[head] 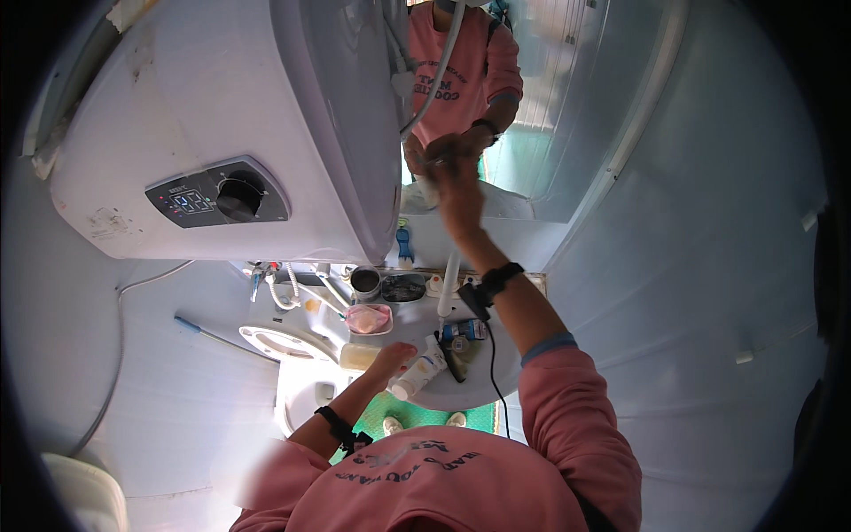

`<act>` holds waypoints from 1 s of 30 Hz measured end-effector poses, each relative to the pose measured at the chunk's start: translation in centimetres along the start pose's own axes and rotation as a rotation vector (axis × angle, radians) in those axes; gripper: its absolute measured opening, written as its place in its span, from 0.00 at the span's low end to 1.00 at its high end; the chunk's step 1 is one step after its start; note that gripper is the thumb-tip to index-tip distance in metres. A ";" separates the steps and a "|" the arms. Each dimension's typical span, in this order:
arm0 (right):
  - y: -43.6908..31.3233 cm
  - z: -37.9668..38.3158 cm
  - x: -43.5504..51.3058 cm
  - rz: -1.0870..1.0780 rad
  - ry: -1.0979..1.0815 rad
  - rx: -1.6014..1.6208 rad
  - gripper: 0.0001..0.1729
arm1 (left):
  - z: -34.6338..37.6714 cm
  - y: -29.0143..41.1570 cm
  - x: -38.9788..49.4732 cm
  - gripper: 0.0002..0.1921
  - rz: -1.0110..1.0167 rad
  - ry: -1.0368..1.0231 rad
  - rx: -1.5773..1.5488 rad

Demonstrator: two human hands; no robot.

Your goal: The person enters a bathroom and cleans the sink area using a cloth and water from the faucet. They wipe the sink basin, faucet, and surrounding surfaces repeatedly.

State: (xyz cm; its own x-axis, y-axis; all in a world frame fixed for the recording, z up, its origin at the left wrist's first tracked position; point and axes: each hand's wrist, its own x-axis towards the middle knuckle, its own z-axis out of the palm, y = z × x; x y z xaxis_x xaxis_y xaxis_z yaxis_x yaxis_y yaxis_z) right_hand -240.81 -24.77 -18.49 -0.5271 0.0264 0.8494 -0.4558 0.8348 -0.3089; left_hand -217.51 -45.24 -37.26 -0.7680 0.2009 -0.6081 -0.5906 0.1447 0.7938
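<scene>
My right hand (459, 189) reaches up against the mirror (525, 166); it is blurred, and what its fingers hold, if anything, cannot be told. Low over the sink's front edge is my left hand (393, 359), beside a white squeeze tube (420, 374); whether it grips something is unclear. A pale yellow container (359, 357) lies just left of that hand. In the sink (459, 392) are the tube, a dark comb-like item (455, 359), a blue-labelled container (465, 330) and a clear round item (460, 344).
A water heater (199, 133) with a dial bulges out at upper left. Behind the sink stand a metal cup (365, 282), a dark soap dish (403, 288) and a pink item in a tray (369, 319). A blue-handled brush (404, 245) hangs above. The toilet (309, 389) is at left.
</scene>
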 end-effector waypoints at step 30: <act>2.6 -8.7 10.2 -0.526 -0.001 -0.031 0.18 | -2.2 -1.7 -1.9 0.12 0.002 -0.055 -0.197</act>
State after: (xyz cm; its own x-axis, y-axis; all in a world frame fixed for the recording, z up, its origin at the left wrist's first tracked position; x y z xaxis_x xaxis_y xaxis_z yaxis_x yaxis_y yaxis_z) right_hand -241.08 -17.56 -6.89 -0.2339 -0.4010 0.8857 -0.6379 0.7508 0.1715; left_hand -215.65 -47.95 -37.46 -0.7578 0.2540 -0.6011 -0.6304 -0.0472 0.7748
